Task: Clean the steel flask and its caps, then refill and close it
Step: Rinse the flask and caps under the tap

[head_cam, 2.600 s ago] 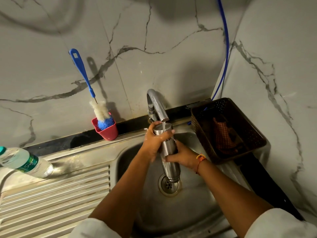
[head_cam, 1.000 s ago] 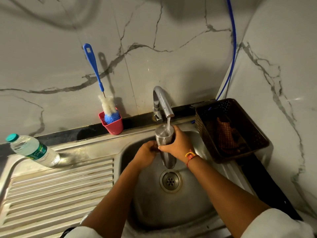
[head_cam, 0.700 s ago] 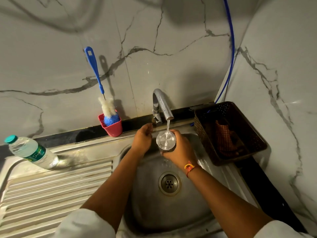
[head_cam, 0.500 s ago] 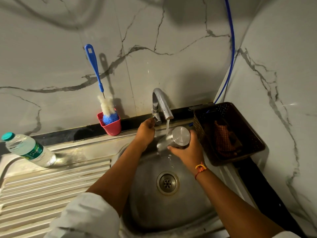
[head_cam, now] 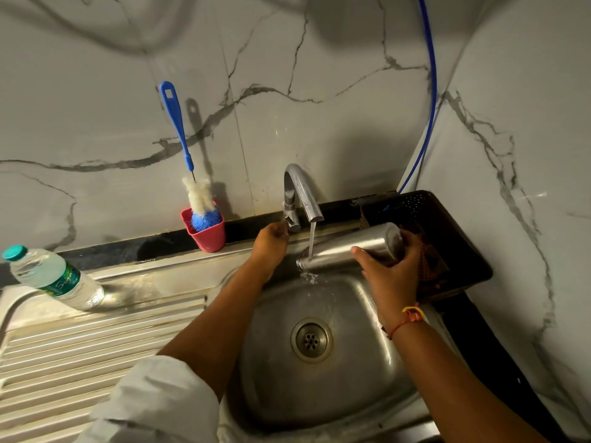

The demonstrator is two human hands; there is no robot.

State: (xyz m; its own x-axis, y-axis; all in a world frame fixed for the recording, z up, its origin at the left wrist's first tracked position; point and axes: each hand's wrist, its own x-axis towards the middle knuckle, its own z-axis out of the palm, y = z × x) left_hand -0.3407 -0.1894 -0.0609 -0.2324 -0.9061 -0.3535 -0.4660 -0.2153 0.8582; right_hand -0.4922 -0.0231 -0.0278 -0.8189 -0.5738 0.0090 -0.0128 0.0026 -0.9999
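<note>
The steel flask (head_cam: 345, 252) lies nearly horizontal over the sink basin (head_cam: 358, 385), its open mouth pointing left and slightly down. My right hand (head_cam: 391, 266) grips its base end. Water from the tap spout (head_cam: 305, 196) runs onto the neck and splashes into the basin. My left hand (head_cam: 271, 243) is closed around the tap lever (head_cam: 289, 220) at the tap's base. No caps are in sight.
A blue-handled bottle brush (head_cam: 182, 145) stands in a red cup (head_cam: 206, 233) at the back ledge. A plastic water bottle (head_cam: 52, 278) lies on the ribbed drainboard (head_cam: 80, 340). A dark basket (head_cam: 447, 238) holding a cloth sits right of the basin. The drain (head_cam: 311, 339) is central.
My right hand has tipped the flask from upright under the stream onto its side, mouth left. My left hand let go of the flask and moved up to the tap lever.
</note>
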